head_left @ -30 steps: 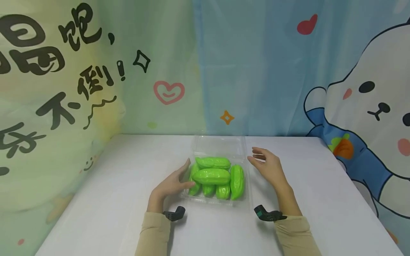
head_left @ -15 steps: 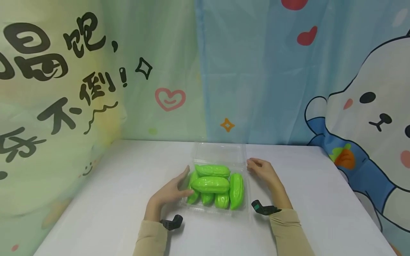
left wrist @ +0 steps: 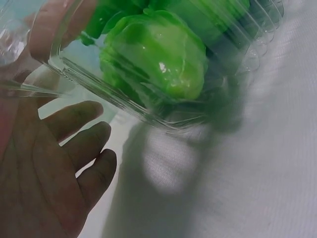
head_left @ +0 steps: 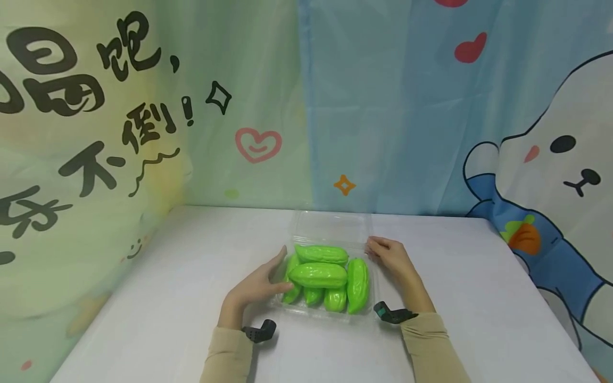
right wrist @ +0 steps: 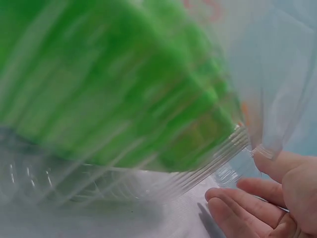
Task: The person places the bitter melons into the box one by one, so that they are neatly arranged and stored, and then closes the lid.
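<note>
A clear plastic clamshell box (head_left: 316, 314) lies on the table, its see-through lid (head_left: 332, 226) folded back on the far side. Several glossy, bright green, ridged vegetables resembling bitter melons (head_left: 318, 275) fill it, one lying across the top. My left hand (head_left: 256, 290) is spread along the box's left side, thumb at the near-left part. Its other fingers are loosely extended outside the wall in the left wrist view. At the far-right corner, near the hinge, my right hand (head_left: 390, 258) pinches the plastic edge between thumb (right wrist: 270, 161) and index finger.
The box stands near the middle of a white table (head_left: 191, 266). Behind it hangs a printed curtain (head_left: 359, 106) along the table's back edge. Dark wrist cameras (head_left: 261, 331) sit on both wrists.
My right hand has moved left and down to the box's far-right corner, and its fingers have closed on the edge. My left hand stays beside the box. The head view has shifted slightly.
</note>
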`<action>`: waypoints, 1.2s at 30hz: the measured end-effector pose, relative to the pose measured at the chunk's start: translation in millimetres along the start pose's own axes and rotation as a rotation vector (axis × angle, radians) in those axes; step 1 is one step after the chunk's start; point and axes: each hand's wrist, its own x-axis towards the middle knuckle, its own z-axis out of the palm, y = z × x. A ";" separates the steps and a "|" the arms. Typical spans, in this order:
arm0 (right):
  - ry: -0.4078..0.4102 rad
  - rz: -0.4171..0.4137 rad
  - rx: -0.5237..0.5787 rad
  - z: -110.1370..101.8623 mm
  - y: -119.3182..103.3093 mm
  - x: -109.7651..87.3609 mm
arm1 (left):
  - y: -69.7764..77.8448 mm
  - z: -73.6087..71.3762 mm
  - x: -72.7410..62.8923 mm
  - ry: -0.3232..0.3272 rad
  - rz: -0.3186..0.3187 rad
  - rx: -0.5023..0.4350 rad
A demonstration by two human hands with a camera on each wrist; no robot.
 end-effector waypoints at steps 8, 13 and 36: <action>-0.023 -0.036 -0.042 -0.1 -4.9 -3.7 | 0.0 -1.5 -0.7 -0.008 -0.003 0.009; -0.012 -0.065 0.009 -2.8 -8.3 -5.9 | -0.7 -1.0 -0.4 -0.007 -0.005 0.012; 0.004 -0.229 0.083 -12.2 -21.6 -22.5 | 0.8 -1.7 0.1 -0.019 0.008 0.008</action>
